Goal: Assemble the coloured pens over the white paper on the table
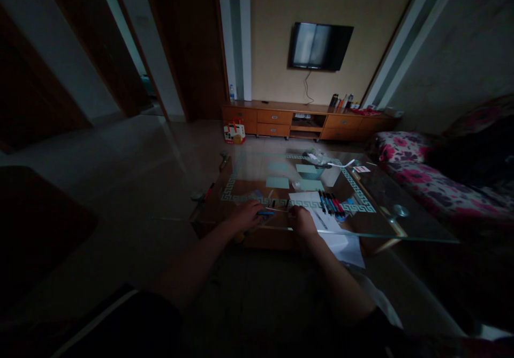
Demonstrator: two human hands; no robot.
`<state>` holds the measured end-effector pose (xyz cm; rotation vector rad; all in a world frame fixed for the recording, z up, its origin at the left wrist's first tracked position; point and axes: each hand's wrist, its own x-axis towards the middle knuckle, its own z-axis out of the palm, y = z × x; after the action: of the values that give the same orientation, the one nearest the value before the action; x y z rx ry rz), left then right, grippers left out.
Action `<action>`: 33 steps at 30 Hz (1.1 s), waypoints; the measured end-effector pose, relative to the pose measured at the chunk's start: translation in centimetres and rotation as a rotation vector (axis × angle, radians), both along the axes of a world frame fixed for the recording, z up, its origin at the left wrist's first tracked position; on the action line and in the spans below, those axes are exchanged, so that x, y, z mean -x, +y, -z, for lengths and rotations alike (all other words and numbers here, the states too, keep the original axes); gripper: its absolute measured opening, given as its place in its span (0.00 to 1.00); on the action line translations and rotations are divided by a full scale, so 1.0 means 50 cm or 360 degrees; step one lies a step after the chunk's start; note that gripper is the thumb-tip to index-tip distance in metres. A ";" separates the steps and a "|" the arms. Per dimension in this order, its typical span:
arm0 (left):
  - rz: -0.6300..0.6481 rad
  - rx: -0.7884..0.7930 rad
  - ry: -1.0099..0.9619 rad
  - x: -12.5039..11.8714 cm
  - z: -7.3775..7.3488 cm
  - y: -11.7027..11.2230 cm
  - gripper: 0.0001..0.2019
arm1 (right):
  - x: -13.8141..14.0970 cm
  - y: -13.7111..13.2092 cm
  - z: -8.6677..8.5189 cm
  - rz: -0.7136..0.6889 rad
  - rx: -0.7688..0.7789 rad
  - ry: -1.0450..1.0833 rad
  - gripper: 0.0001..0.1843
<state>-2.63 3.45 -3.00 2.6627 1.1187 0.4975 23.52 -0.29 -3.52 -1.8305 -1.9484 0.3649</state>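
Observation:
My left hand (248,216) is over the near edge of the glass table (257,189), closed, with a blue pen (265,213) at its fingertips. My right hand (302,221) is closed in a pinch at the right end of a thin white rod that looks like a pen refill (278,209). The rod's left end reaches close to my left fingers; whether they touch it is unclear in the dim light. Small dark pen parts (274,203) lie just beyond my hands. To the right, several black, blue and red pens (331,202) lie side by side on white paper (307,197).
A teal basket (311,173) and crumpled clear plastic (319,157) are toward the table's back. A card (361,169) lies at the right. White sheets (343,248) show below the near edge. A flowered sofa (437,186) is on the right; a TV cabinet (273,117) stands beyond.

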 end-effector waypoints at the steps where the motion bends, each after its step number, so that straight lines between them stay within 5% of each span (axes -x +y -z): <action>1: -0.0003 -0.0004 0.0019 -0.001 -0.002 -0.001 0.16 | 0.003 -0.001 -0.002 -0.0023 0.0001 -0.0002 0.13; 19: 0.0010 0.0036 0.0018 -0.015 0.006 0.003 0.10 | 0.028 -0.043 -0.031 -0.0068 0.0078 -0.0154 0.13; 28: 0.0100 0.0009 0.0051 -0.045 -0.020 -0.012 0.09 | 0.026 -0.024 -0.133 -0.0322 -0.0045 -0.0262 0.17; 33: 0.0027 -0.0006 0.0064 -0.058 -0.025 -0.019 0.08 | -0.013 0.001 -0.110 -0.0247 -0.0140 -0.0047 0.17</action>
<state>0.27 2.50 -1.74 2.6947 1.1059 0.4458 24.15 -0.25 1.97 -1.6444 -2.0991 0.2967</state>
